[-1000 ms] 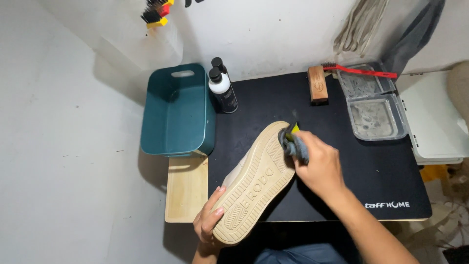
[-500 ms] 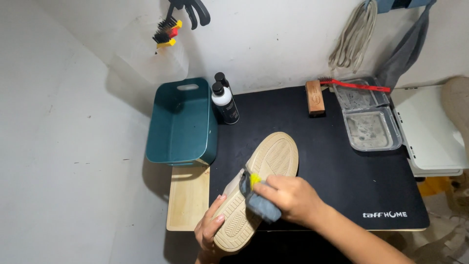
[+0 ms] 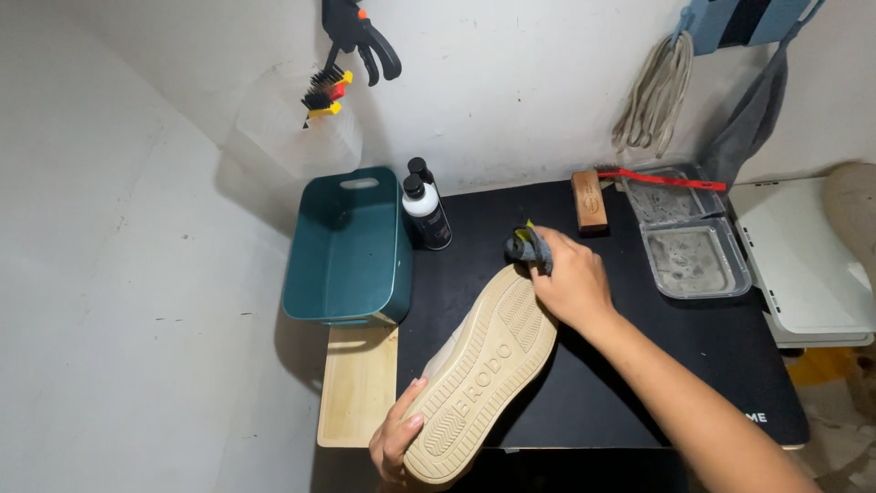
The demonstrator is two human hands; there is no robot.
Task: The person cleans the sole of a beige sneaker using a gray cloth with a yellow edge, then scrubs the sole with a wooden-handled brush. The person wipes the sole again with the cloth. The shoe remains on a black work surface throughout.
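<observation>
A tan rubber-soled shoe, turned sole-up, is being held slantwise over the black mat of the desk, heel nearest the viewer. The heel is being gripped by the left hand, fingers curled closed under its edge. A dark grey cloth with a yellow patch is being pinched shut in the fingers of the right hand and pressed at the toe end of the sole. The rubbing is judged to go best if the heel is being braced firmly while short, pressed strokes are being drawn along the tread grooves. Left of the shoe, a teal plastic tub is standing, apparently empty. Beside it, two white-and-black bottles are standing capped. To the right, two clear plastic trays are lying, cloudy residue showing inside; a wooden-backed brush is resting just beside them.
</observation>
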